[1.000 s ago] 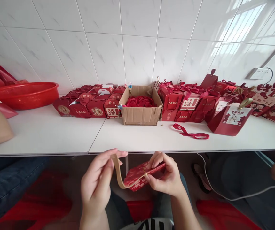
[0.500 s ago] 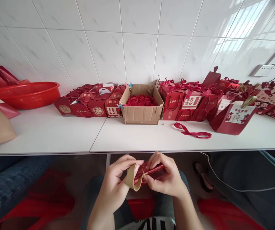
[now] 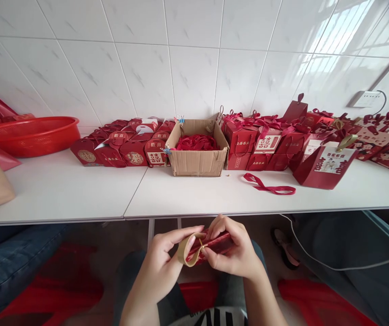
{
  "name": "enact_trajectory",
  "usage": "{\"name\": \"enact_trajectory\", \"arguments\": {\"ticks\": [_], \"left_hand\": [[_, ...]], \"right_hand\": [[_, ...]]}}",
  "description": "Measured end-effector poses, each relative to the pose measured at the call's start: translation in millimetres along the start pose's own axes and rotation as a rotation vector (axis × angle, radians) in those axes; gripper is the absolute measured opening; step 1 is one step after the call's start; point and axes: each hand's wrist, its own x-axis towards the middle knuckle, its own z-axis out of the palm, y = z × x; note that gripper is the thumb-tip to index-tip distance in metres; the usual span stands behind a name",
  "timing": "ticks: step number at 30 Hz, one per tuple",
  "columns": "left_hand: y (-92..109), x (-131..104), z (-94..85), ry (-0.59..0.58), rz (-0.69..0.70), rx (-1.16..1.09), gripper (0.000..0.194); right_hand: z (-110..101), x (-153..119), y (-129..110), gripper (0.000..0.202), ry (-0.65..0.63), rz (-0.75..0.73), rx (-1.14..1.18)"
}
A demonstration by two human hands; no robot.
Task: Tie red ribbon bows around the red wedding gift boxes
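Observation:
In front of my lap, below the table edge, both hands hold a small dark red gift box (image 3: pixel 224 244). A gold ribbon (image 3: pixel 182 254) loops out from its left end. My left hand (image 3: pixel 163 258) is closed around that end, its thumb inside the ribbon loop and its index finger along the top. My right hand (image 3: pixel 237 249) grips the box from the right. Its thumb tip presses near a thin gold-coloured fastener (image 3: pixel 201 247) at the ribbon. The box's underside is hidden by my hands.
On the white table (image 3: pixel 92 192) stand a cardboard box (image 3: pixel 197 163) of red ribbons, stacked red gift boxes (image 3: pixel 265 144) and a red basket (image 3: pixel 45 140). A loose red ribbon (image 3: pixel 276 189) lies near a tilted gift box (image 3: pixel 323 174). People sit on both sides; a white cable (image 3: pixel 343 269) hangs at right.
The gold ribbon loop has been drawn slightly up and rounder around my left thumb. Both hands keep their hold on the gift box. The view has shifted slightly.

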Motion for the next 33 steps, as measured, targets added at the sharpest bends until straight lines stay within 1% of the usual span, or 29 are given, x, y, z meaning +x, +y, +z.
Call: {"name": "enact_trajectory", "arguments": {"ticks": [4, 7, 9, 11, 16, 19, 22, 26, 29, 31, 33], "left_hand": [[-0.5, -2.4, -1.8, -0.05, 0.007, -0.02, 0.029], [-0.3, -4.4, -2.4, -0.043, 0.027, 0.019, 0.025], [0.9, -5.0, -1.9, -0.039, 0.066, 0.048, 0.024], [2.9, -4.7, -0.9, -0.06, 0.117, 0.058, 0.023], [7.7, -3.1, 0.2, -0.101, 0.247, 0.038, 0.023], [9.2, -3.2, 0.0, -0.088, 0.269, 0.013, 0.022], [9.3, -2.6, 1.1, -0.092, 0.277, 0.0, 0.016], [9.0, 0.9, 5.6, -0.08, 0.363, -0.005, 0.007], [11.4, 3.1, 7.8, -0.026, 0.362, 0.017, 0.009], [13.6, 3.2, 7.9, -0.001, 0.346, 0.065, 0.014], [14.5, 2.9, 7.5, 0.006, 0.365, 0.102, 0.019]], "right_hand": [[0.0, -0.1, 1.2, 0.027, -0.006, 0.003, 0.016], [-1.1, -0.5, 1.7, 0.026, -0.007, 0.021, 0.02], [-1.9, -0.6, 1.6, 0.026, -0.006, 0.027, 0.018], [-2.7, 0.1, 0.8, 0.025, 0.003, 0.021, 0.014], [-3.3, 3.7, -2.7, 0.025, 0.046, -0.031, 0.015], [-2.9, 4.4, -4.2, 0.026, 0.074, -0.085, 0.024], [-2.4, 3.6, -5.3, 0.027, 0.094, -0.138, 0.023], [-2.7, 3.2, -7.8, 0.027, 0.108, -0.18, -0.008], [-3.8, 4.6, -10.4, 0.025, 0.096, -0.201, -0.037], [-4.8, 5.7, -11.9, 0.023, 0.092, -0.217, -0.064], [-5.6, 6.3, -12.9, 0.021, 0.092, -0.228, -0.091]]}}
